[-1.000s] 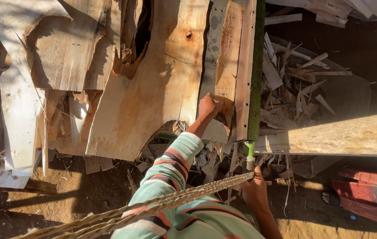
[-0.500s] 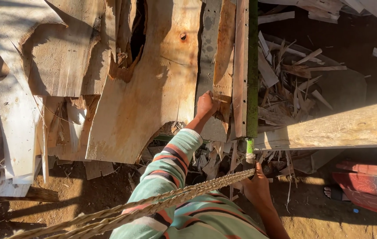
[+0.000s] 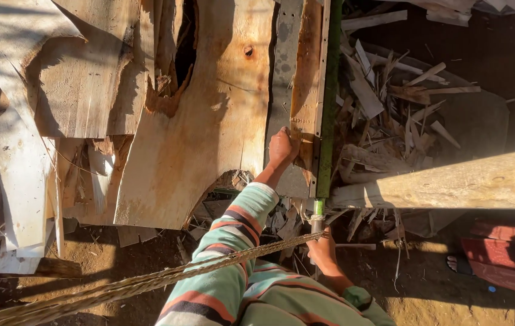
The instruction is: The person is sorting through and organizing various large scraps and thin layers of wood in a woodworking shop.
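Little has been shifted since the earlier frame, the left hand [image 3: 283, 147] only pressed slightly higher; nearest, a twisted rope [image 3: 148, 282] is stretched across the striped sleeve; the right hand [image 3: 322, 249] is closed round the green bar's [image 3: 328, 102] lower handle; farther up, the left hand's fingers are curled on a narrow wood strip [image 3: 305, 78], beside broad veneer sheets [image 3: 203, 121]; offcuts [image 3: 390, 102] are piled beyond.

Dirt floor [image 3: 118, 265] carries overlapping veneer sheets [image 3: 197, 121] on the left, a wood scrap pile [image 3: 390, 102] on the right, a thick plank [image 3: 463, 181] lying across, red sheet [image 3: 499, 259] beside it.
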